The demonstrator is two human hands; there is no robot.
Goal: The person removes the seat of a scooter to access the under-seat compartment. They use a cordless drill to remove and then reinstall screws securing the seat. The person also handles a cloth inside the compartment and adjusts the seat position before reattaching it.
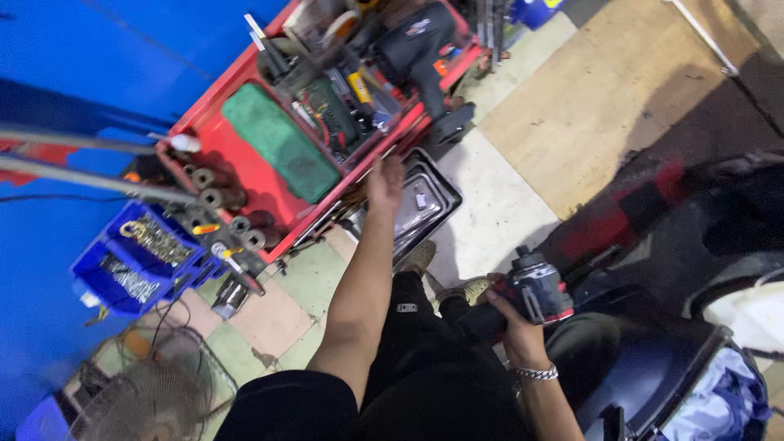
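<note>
— Gripping something, is it, that right hand (513,314)?

— Yes. Its fingers are wrapped round the handle of a red and black power tool (535,290), which sits just above the hand and leans toward the dark scooter body (653,245). A metal chain bracelet (535,373) circles the wrist below it.

— And the left hand (385,184)?

— Stretched out on a long bare arm toward the red tool cart (245,163). The hand is at the cart's near edge, fingers loosely spread, holding nothing that I can make out; the picture is blurred there.

— What lies around the cart?

— Just beside its near edge, right of the left hand, a black metal tray (429,204) rests on the floor. On the cart itself lie a green pad (282,143), a large black power tool (416,49) at the far end, and a row of sockets (233,216) along the side nearest the blue bins (135,261). Those bins hang off the cart's left end and hold small metal parts.

— Anything farther from the cart?

— A fan with a wire cage (155,392) stands on the floor below the bins, well apart from both hands. The held tool is well away from the cart, over by the scooter.
</note>
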